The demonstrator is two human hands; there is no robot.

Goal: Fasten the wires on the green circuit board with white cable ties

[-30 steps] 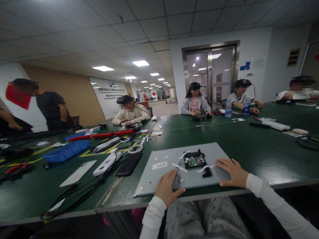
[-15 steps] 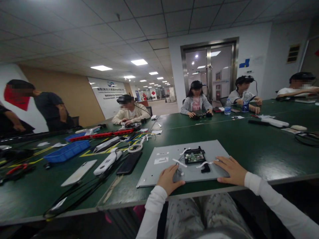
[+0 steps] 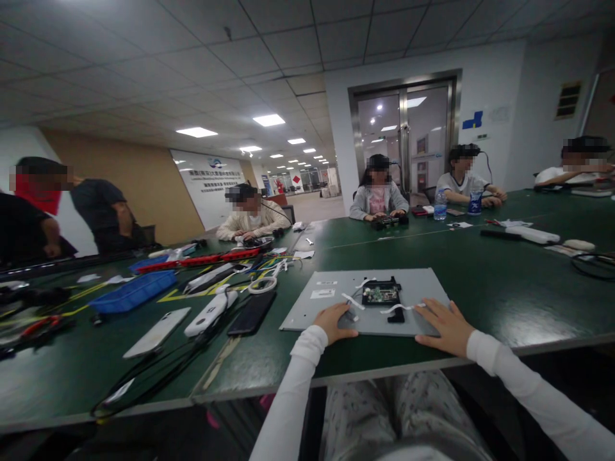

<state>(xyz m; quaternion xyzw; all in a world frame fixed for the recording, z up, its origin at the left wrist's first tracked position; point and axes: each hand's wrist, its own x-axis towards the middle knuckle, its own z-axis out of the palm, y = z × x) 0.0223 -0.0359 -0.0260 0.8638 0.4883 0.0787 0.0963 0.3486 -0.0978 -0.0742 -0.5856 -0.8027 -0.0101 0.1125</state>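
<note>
A flat grey metal panel (image 3: 377, 325) lies on the green table in front of me. A green circuit board (image 3: 382, 294) in a black frame sits on it, right of its middle. A small black piece (image 3: 396, 315) is just below the board. White strips, one a curved strip (image 3: 396, 309), lie around the board over thin wires. My left hand (image 3: 335, 322) rests at the panel's near edge, left of the board, fingers spread. On the near right corner lies my right hand (image 3: 446, 328), also open and flat, its fingertips by the curved strip's end.
To my left are a black phone (image 3: 252, 314), a white device (image 3: 210, 312) with a black cable, a white phone (image 3: 157, 333) and a blue tray (image 3: 133, 292). A white tool (image 3: 533, 235) lies far right. Several people sit across the table; others stand at left.
The panel has slid away from the table's near edge and slightly to the right, turning a little straighter. Both my hands stay on it, the left one moving forward with it.
</note>
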